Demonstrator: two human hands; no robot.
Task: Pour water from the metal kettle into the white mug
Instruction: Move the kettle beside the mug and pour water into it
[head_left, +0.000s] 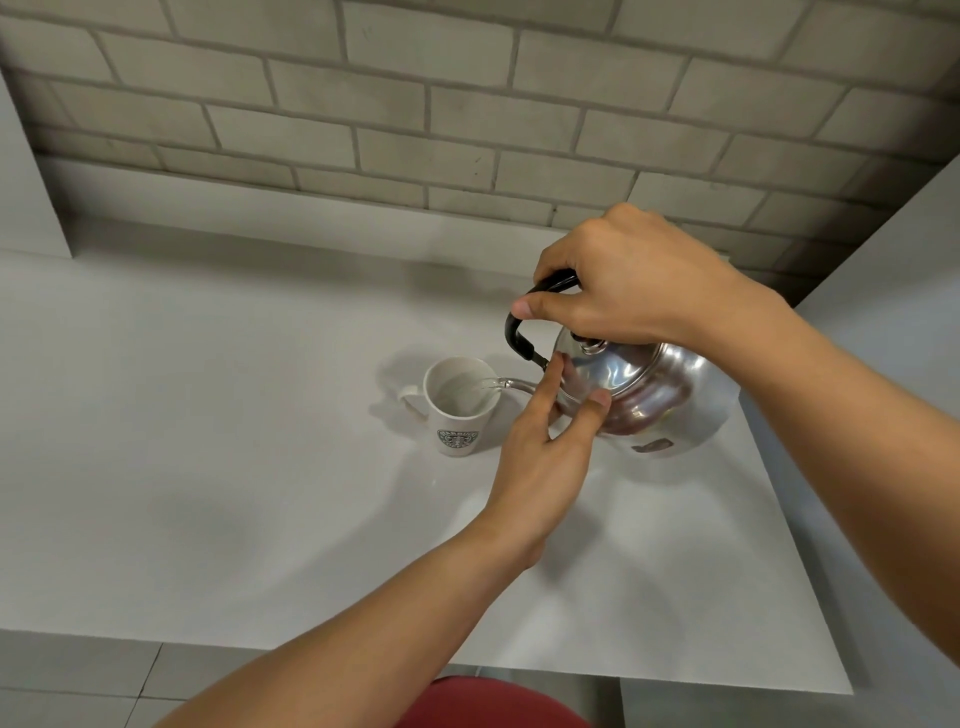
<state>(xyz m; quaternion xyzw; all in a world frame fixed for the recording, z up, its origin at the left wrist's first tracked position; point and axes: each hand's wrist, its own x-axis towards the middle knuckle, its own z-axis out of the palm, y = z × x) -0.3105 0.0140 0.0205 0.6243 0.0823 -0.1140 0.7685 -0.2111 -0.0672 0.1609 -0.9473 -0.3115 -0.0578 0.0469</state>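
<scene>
**Water going into the mug**

The white mug (457, 405) stands on the table (208, 467). It is the thing to look from. Just to its right, the metal kettle (634, 389) is tipped toward it. The thin spout (511, 385) reaches over the mug's rim, so the water falls inside and not on the table. Some water is in the mug already.

The right hand (623, 280) is above the kettle. Its fingers are curled tight around the black handle (519, 332) to lift and tip it. The left hand (545, 447) is right of the mug too. Its fingers are spread and press on the lid (597, 371), probably so it does not slide off.
</scene>
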